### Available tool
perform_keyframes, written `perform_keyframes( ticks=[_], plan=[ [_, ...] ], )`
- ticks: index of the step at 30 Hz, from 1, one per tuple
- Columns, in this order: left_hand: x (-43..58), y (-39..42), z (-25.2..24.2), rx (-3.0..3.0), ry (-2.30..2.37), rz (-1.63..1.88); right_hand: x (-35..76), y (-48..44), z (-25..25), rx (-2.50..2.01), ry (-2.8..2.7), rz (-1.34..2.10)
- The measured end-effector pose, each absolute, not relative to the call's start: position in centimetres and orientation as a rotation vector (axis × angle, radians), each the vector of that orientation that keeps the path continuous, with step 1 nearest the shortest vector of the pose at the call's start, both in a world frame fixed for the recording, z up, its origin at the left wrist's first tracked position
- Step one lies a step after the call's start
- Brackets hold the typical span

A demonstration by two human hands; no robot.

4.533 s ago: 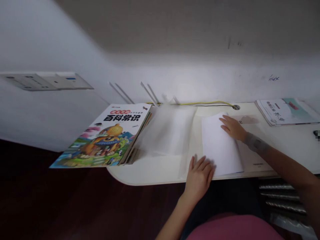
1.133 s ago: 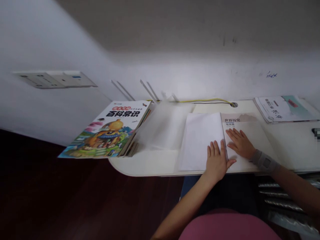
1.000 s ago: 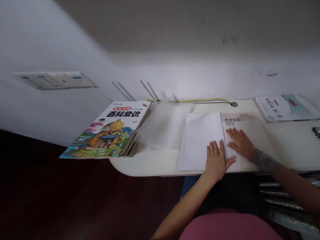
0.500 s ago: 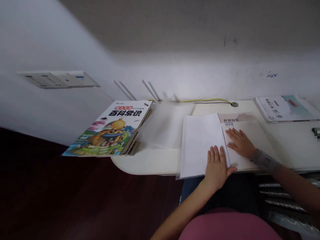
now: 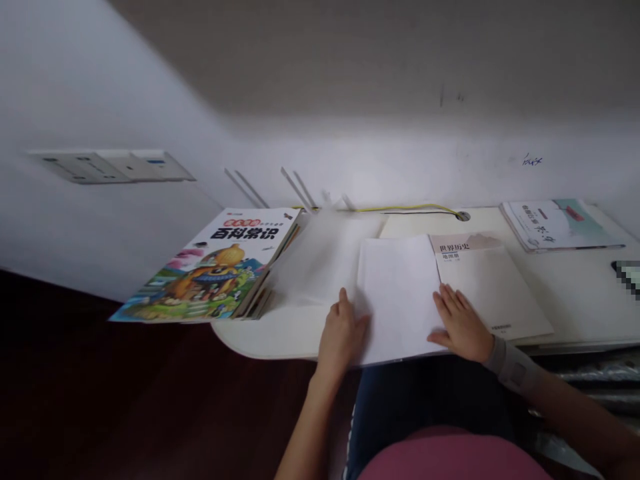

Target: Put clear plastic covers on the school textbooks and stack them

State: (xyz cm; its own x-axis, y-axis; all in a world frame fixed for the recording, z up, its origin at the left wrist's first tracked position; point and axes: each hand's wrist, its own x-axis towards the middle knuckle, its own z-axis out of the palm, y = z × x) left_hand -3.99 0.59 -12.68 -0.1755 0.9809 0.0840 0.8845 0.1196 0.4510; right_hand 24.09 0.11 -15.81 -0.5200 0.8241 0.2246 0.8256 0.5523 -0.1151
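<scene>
Left hand (image 5: 343, 340) is shifted out to the left edge of the white sheets (image 5: 400, 293); whether that edge is pinched cannot be told. Right hand (image 5: 463, 319) is laid open, fingers apart, on the atlas (image 5: 487, 287). Sheets and atlas lie side by side on the desk (image 5: 575, 313).

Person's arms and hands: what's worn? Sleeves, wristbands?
Both forearms are bare, with no sleeves or gloves. The right hand has a grey band with a square patch at the wrist. The left hand shows no band. A pink top shows below.
</scene>
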Motion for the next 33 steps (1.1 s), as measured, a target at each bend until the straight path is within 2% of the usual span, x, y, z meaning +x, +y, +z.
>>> perform_keyframes(
  ticks=[4,7,9,13,16,18,20,22,24,27,29,33],
  plan=[
    [-4.7,1.3,-10.7,1.407,1.753,0.944,22.7,-2.2,-16.0,-1.322,-2.512,0.080],
    [-3.0,1.4,-7.1,1.053,1.322,1.226,22.4,-2.6,-15.9,-1.222,-2.522,0.181],
    [-0.8,1.7,-4.4,0.935,1.119,1.276,22.5,-2.4,-15.5,-1.126,-2.479,0.292],
    [5.3,3.6,-1.3,1.089,0.832,1.252,23.5,-2.5,-15.0,-1.120,-2.007,0.633],
    [9.5,6.2,-2.6,1.399,0.757,1.211,25.5,-2.8,-15.4,-1.289,-1.369,0.810],
    [11.4,7.9,-4.9,1.703,0.917,1.246,27.3,-2.3,-15.8,-1.291,-1.079,0.886],
    [12.4,9.1,-7.7,2.013,1.192,1.093,29.5,-1.1,-16.0,-1.228,-0.926,0.957],
    [12.8,9.6,-10.3,2.234,1.435,0.713,31.7,0.6,-16.0,-1.166,-0.801,1.023],
    [13.0,9.7,-12.3,2.395,1.562,0.363,33.7,2.2,-15.6,-1.092,-0.650,1.115],
    [13.3,9.7,-13.8,2.582,1.617,0.123,36.3,3.7,-15.0,-1.005,-0.512,1.192],
    [13.5,9.8,-14.0,2.622,1.626,0.052,37.7,4.1,-14.8,-1.108,-0.643,1.083],
    [13.8,9.2,-13.2,2.626,1.660,-0.043,40.0,4.1,-14.8,-1.599,-1.197,0.598]
  ],
)
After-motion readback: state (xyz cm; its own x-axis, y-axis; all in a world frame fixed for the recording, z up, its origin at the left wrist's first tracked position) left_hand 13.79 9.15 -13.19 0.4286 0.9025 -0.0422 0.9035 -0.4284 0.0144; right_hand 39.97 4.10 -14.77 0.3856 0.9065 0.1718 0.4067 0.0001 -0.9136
